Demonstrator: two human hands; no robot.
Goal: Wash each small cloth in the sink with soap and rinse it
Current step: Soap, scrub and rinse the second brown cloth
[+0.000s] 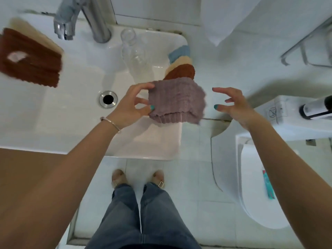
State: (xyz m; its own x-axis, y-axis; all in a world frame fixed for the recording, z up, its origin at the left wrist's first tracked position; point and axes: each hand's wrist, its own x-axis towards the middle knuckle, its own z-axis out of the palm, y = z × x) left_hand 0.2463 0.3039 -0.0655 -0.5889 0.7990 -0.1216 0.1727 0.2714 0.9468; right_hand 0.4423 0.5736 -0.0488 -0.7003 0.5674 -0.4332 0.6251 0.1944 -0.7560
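My left hand (132, 105) pinches the left edge of a folded mauve cloth (177, 99), holding it above the right rim of the white sink (147, 141). My right hand (233, 105) hovers just right of the cloth with fingers spread and loosely bent, touching nothing. Behind the mauve cloth, a brown cloth (181, 71), a cream cloth (180, 62) and a blue cloth (179, 53) lie overlapped on the sink's right rim. A brown cloth (30, 58) on a cream one lies on the left rim. The drain (108, 99) is open.
A chrome faucet (79, 18) stands at the back left. A clear bottle (133, 49) sits on the back rim beside it. A white toilet (269, 177) stands to the right, with a teal packet (268, 186) on its seat. Tiled floor lies below.
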